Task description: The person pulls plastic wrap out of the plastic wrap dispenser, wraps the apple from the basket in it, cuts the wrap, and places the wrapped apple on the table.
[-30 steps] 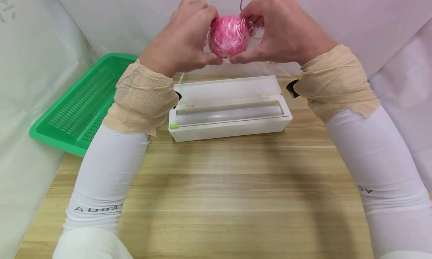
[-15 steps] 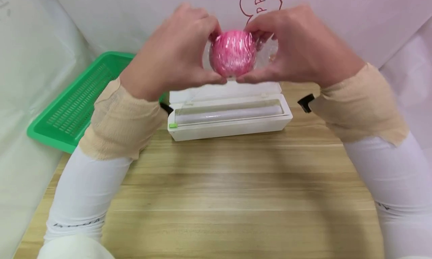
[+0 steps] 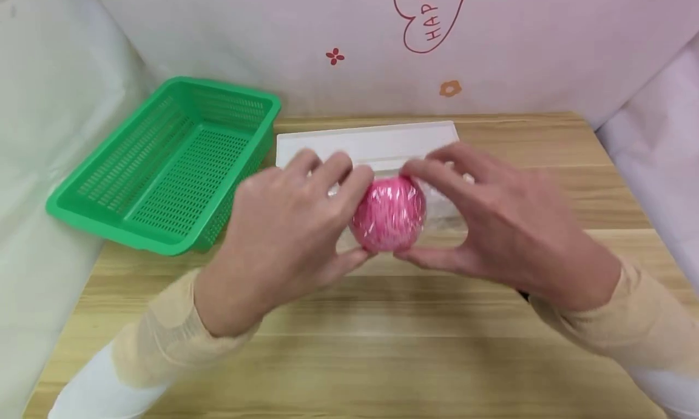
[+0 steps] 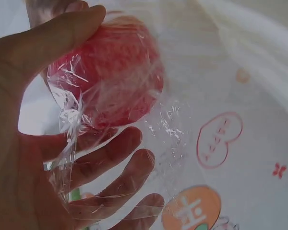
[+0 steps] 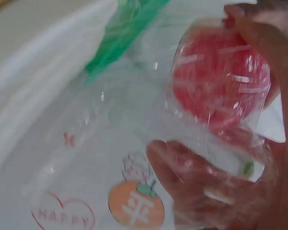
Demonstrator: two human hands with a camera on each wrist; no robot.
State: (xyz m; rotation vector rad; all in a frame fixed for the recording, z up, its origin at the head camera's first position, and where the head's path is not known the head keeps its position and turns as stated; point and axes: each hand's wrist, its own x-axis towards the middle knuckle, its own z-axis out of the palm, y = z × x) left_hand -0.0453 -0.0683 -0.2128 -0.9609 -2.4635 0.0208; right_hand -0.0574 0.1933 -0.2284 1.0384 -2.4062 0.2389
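A pink-red apple (image 3: 389, 213) is held between both hands in front of the white box. My left hand (image 3: 289, 231) grips its left side, thumb at the near edge and index finger at the far edge. From the right, my right hand (image 3: 508, 225) pinches it the same way. Clear cling film (image 4: 175, 124) covers the apple, with loose crinkled film spreading past it over the fingers in both wrist views. Behind the hands stands a white cling film box with its lid (image 3: 366, 141) raised; hands and apple hide most of its body.
A green plastic basket (image 3: 188, 179) with slotted walls stands on the left of the wooden table (image 3: 349, 364). White sheeting (image 3: 524, 55) with printed drawings rises behind the table and along both sides.
Both hands have come down and nearer with the apple, from above the box to in front of it. More of the green basket shows now.
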